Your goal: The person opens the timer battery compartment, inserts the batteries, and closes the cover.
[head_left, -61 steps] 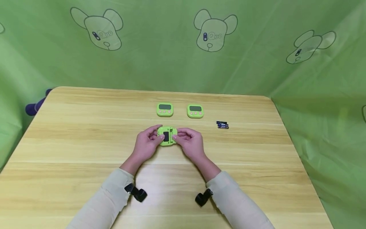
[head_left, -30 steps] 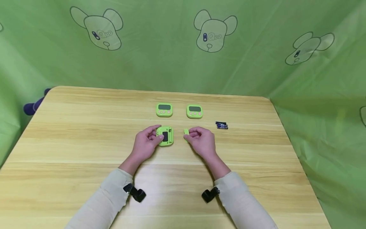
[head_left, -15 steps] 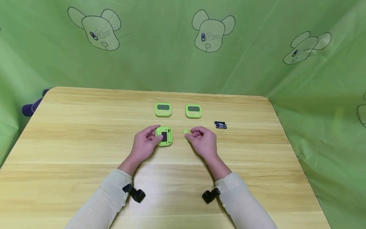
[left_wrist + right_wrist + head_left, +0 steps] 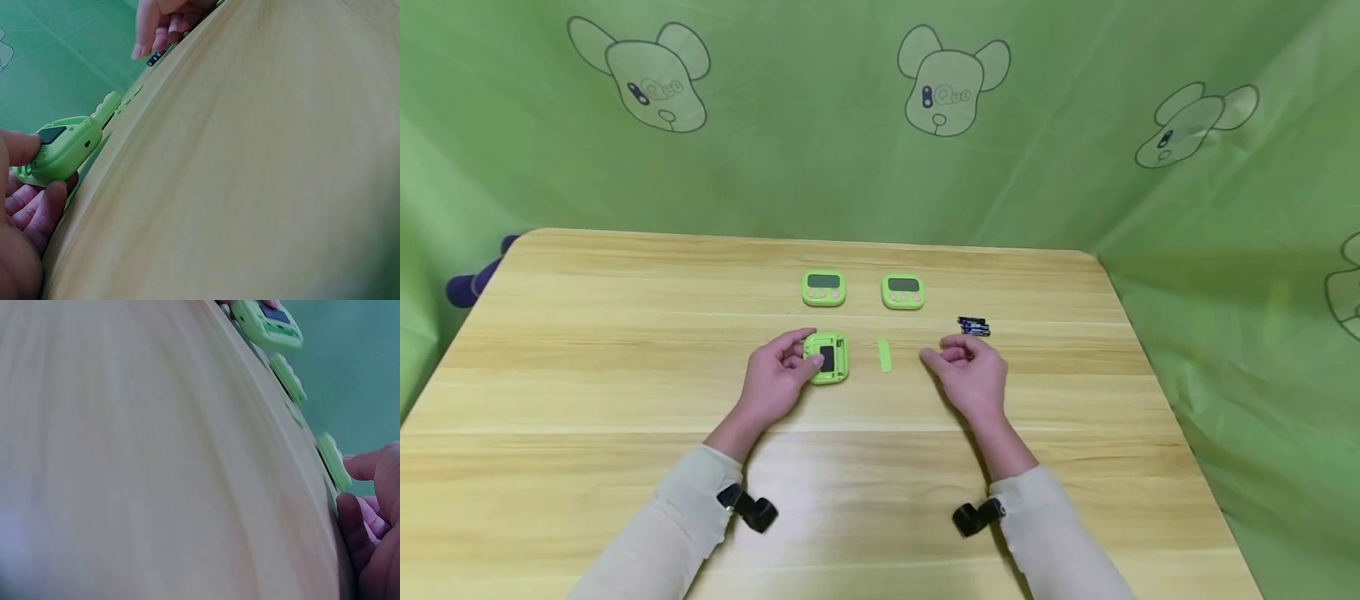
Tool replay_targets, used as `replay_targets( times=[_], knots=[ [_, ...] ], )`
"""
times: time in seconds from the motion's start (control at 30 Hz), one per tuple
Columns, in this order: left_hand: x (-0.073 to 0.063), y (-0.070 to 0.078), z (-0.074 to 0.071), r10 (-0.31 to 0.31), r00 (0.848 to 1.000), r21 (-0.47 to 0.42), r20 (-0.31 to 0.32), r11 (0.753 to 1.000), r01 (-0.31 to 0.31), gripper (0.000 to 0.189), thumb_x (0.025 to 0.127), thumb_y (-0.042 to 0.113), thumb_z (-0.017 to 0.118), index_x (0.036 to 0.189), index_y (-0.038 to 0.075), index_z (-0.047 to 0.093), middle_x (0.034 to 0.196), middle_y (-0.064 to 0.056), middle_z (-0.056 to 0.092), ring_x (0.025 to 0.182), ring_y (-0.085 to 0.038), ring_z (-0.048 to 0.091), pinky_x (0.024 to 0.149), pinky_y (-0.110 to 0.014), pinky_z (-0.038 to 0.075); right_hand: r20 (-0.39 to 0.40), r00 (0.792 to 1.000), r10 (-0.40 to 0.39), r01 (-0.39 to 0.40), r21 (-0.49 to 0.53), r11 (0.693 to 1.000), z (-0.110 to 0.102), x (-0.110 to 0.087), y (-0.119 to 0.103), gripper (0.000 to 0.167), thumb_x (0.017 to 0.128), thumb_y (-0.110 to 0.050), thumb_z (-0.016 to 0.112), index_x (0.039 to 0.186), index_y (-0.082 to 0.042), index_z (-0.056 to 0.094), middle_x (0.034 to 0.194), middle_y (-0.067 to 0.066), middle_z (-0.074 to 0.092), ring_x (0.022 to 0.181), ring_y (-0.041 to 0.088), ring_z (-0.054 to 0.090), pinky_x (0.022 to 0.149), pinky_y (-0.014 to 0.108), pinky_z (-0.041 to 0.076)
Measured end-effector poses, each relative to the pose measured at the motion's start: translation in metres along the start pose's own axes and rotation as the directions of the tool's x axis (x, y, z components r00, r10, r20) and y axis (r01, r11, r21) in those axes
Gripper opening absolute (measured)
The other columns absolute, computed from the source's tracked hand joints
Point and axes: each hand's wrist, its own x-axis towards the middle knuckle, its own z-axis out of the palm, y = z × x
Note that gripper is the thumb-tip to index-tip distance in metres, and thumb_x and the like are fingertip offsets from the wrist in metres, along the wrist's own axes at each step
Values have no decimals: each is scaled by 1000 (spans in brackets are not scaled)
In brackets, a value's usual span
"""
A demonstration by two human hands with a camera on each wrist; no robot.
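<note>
My left hand [image 4: 772, 379] grips a green digital timer [image 4: 835, 343] with its back up, thumb on the dark rectangle and fingers beneath. The battery compartment along its right side lies uncovered. To the right of it, the small green battery cover [image 4: 884, 356] lies on the table. My right hand [image 4: 973, 375] is over the table between the cover and the batteries, fingers loosely bent with nothing between them. Several dark blue batteries [image 4: 974, 327] lie just beyond its fingertips. In the left wrist view, the held timer [image 4: 62, 153] is tilted, clear of the tabletop.
Two more green timers, a left one [image 4: 823, 288] and a right one [image 4: 902, 292], lie screen up farther back on the wooden table [image 4: 880, 500]. A green curtain [image 4: 820, 167] with printed animal heads hangs behind. Something purple [image 4: 467, 287] shows past the left edge.
My right hand pulled the battery cover off the timer to the right, laid it on the table and let go, then moved right towards the batteries. My left hand keeps hold of the timer.
</note>
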Motion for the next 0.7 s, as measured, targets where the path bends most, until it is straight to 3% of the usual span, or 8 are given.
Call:
replay_targets(
  times=[0.3, 0.53, 0.7],
  knots=[
    [-11, 38, -1, 0, 1000, 29, 16, 1000, 0, 39, 91, -5, 67, 128, -13, 59, 91, -22, 63, 72, -21, 53, 61, -17, 44, -38, 998, 57, -58, -33, 998, -29, 10, 18, 39, 79, -29, 87, 105, -3, 73, 84, 7, 69, 68, 16, 65, 60, 19, 52],
    [0, -2, 1, -8, 1000, 35, 4, 999, 8, 41, 92, 4, 71, 131, -4, 61, 92, -15, 66, 72, -18, 54, 61, -18, 45, -37, 998, 44, -47, -91, 995, -41, 24, 29, 44, 80, -30, 87, 112, -4, 71, 86, 8, 69, 73, 16, 64, 67, 21, 51],
    [0, -1, 0, -5, 1000, 23, 3, 1000, 5, 43, 91, 7, 73, 132, -1, 62, 93, -14, 66, 73, -17, 55, 61, -18, 45, -37, 999, 18, -22, -115, 993, -43, 30, 31, 44, 79, -30, 87, 111, -4, 71, 85, 9, 69, 76, 21, 62, 75, 30, 49]
  ],
)
